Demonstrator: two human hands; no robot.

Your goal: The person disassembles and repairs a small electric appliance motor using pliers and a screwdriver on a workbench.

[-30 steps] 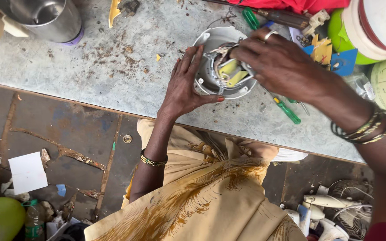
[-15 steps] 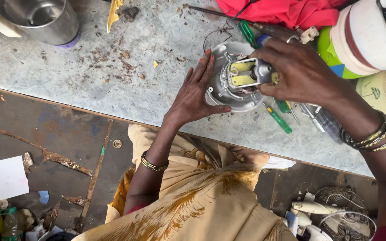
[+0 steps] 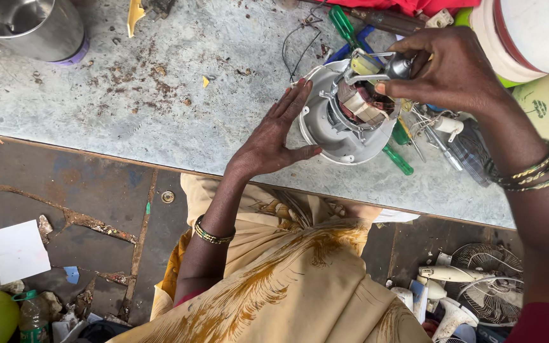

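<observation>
Left hand [image 3: 274, 136] lies flat and open against the side of the grey motor housing [image 3: 335, 127], fingers spread, thumb tucked under its lower rim, steadying it. That housing sits tipped on the worktop [image 3: 160, 108], close to the near edge and over toward the right end, its open face turned up and to the right. Inside it shows a motor core [image 3: 360, 105] with copper-coloured windings and a yellowish block on top.

Right hand [image 3: 449, 67] comes in from the right, fingers pinched shut around a small metal part [image 3: 400, 65] at the top of the motor, just above the housing's rim. Gold bangles ring both wrists.

Around the housing: a green-handled screwdriver [image 3: 396, 159] lies half under it on the near side, another green-handled tool [image 3: 343, 24] rests toward the far edge, and thin black wires [image 3: 297, 44] loop across the worktop just beyond the housing. A steel vessel [image 3: 30, 22] stands at the far left corner. The surface between is speckled with rust-brown crumbs. On the floor to the right, a small white fan [image 3: 484, 289] lies among other parts.
</observation>
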